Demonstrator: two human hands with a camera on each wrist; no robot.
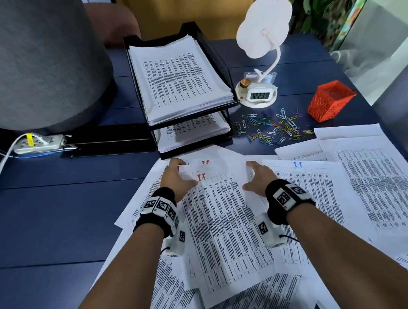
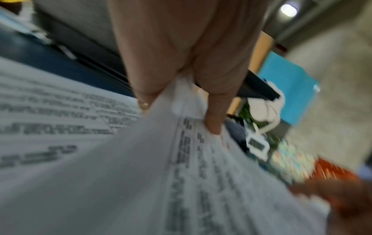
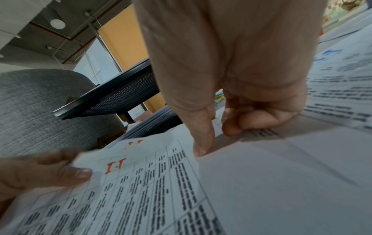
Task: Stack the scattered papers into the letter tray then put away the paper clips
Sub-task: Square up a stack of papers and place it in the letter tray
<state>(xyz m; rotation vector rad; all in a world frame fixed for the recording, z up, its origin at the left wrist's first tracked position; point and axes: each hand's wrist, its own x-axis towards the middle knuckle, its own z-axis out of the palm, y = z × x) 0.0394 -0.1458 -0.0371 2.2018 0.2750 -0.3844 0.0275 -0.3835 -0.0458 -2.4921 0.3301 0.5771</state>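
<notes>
A printed sheet (image 1: 216, 215) marked in red at its top lies on the scattered papers (image 1: 379, 179) in front of me. My left hand (image 1: 179, 175) pinches its top left corner; in the left wrist view the left hand (image 2: 179, 114) has the thumb above the paper and fingers below. My right hand (image 1: 251, 175) holds the right edge, and the right wrist view shows the right hand (image 3: 214, 141) with its thumb on the sheet and fingers curled beside it. The black two-tier letter tray (image 1: 218, 55) stands just behind, with stacks in both tiers. Coloured paper clips (image 1: 273, 128) lie loose to its right.
A red mesh cup (image 1: 328, 101) stands right of the clips. A white cloud lamp with a clock (image 1: 260, 94) sits beside the tray. A grey chair back (image 1: 32, 64) and a power strip (image 1: 37, 143) are at the left. More sheets overlap down to the table's near edge.
</notes>
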